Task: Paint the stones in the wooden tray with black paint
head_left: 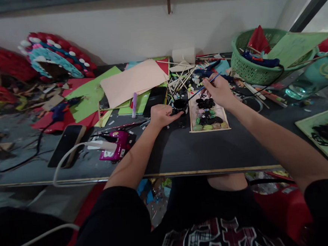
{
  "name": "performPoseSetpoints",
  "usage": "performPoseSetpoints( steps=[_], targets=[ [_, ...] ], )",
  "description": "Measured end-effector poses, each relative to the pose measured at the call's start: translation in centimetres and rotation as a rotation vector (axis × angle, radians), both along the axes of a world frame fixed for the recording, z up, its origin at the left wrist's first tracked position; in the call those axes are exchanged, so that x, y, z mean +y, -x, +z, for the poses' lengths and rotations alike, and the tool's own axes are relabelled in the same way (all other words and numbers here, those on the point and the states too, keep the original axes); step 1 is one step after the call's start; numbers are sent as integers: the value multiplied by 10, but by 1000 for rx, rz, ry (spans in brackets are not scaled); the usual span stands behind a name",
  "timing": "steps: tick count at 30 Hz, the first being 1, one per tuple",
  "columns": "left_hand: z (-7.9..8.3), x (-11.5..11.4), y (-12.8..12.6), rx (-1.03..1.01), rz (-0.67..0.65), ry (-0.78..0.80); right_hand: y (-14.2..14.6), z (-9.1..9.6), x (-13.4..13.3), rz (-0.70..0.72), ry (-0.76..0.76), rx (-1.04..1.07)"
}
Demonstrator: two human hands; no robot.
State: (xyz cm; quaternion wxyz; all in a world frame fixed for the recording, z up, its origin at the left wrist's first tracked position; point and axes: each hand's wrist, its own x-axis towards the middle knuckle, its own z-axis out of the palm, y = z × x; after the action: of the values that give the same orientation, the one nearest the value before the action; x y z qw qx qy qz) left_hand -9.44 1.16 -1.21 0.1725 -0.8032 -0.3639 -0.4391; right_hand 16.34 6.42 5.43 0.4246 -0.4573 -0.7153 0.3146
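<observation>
My left hand (163, 115) is closed around the side of a small jar of black paint (180, 105), its dark mouth facing up. Between the fingers of my right hand (218, 91) is a thin blue paintbrush (202, 89), slanted down to the left with its tip at the jar's mouth. Right beside the jar lies a small framed panel (192, 117) with rows of pebbles. Its lower pebbles are green and yellowish (208, 127), while those higher up (205, 103) are glossy black. My right wrist passes just above the panel's right edge.
A green plastic basket (250, 70) holding a glue gun stands at the back right, near a water bottle (304, 83). Coloured paper (133, 82), phones (66, 146) and a purple device with a cable (116, 147) lie to the left. Another panel (307, 126) sits far right.
</observation>
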Motion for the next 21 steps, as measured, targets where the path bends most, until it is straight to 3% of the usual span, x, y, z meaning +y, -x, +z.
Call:
performPoseSetpoints(
  steps=[4,8,13,21],
  targets=[
    [-2,1,1,2,19,69,-6,3,3,-51,2,0],
    [-3,1,2,8,16,66,-9,3,11,-58,-24,138],
    [-3,1,1,16,34,98,3,3,7,-36,-77,199],
    [0,-1,1,16,17,105,14,-9,-1,-81,-3,186]
  ],
)
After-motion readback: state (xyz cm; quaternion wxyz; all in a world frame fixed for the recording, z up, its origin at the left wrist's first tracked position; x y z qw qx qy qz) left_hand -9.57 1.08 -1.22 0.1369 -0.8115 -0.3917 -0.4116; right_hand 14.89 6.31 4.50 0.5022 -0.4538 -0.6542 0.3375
